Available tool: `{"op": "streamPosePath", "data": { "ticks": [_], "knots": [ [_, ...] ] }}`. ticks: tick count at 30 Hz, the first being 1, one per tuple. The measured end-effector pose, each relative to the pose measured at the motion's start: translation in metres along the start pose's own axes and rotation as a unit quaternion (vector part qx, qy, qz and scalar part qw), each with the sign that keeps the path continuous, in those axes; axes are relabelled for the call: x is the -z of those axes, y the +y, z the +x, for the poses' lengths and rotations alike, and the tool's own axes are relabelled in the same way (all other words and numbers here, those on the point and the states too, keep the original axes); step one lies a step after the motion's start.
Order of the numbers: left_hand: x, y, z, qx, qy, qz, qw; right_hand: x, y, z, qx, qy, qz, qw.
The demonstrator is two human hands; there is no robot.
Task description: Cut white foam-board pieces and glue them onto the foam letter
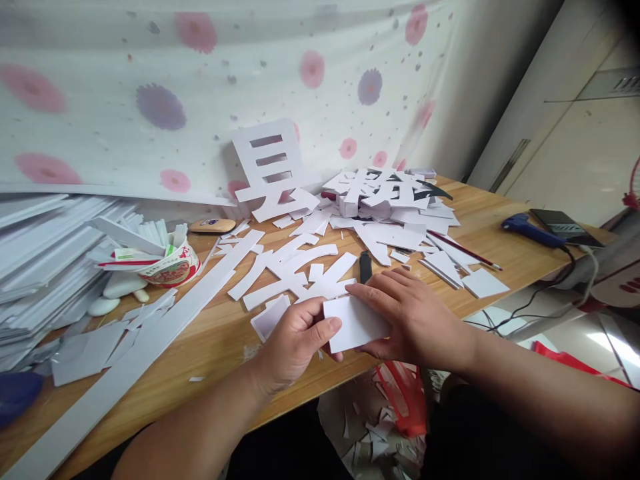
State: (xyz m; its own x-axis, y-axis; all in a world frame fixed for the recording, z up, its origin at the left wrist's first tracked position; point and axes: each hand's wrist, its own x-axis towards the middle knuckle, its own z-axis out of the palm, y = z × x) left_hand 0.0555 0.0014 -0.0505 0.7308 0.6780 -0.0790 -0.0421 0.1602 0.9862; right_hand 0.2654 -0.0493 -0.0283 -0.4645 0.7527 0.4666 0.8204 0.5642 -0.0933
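Observation:
A small white rectangular board piece [356,323] is held between both hands above the front edge of the table. My left hand [300,337] pinches its left end, thumb on top. My right hand [413,317] grips its right end, with the fingers along the far edge. Just beyond the hands lie a black marker-like object [365,267] and a white cut-out character shape [300,273]. Another white cut-out with three slots [273,160] leans upright against the curtain.
White scraps [400,227] pile up at the back. A long white strip [145,347] crosses the wooden table [215,353] on the left, near a paper bowl [173,267] of offcuts and stacked boards [45,267]. A blue glue gun [533,229] lies right, cables hanging below.

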Motion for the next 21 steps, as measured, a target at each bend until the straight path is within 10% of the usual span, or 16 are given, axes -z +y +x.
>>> {"op": "streamPosePath", "data": {
  "ticks": [21],
  "knots": [
    [-0.007, -0.001, -0.007, 0.008, -0.054, -0.109, 0.993, 0.003, 0.0, -0.004, 0.056, -0.033, 0.117, 0.991]
  ]
}}
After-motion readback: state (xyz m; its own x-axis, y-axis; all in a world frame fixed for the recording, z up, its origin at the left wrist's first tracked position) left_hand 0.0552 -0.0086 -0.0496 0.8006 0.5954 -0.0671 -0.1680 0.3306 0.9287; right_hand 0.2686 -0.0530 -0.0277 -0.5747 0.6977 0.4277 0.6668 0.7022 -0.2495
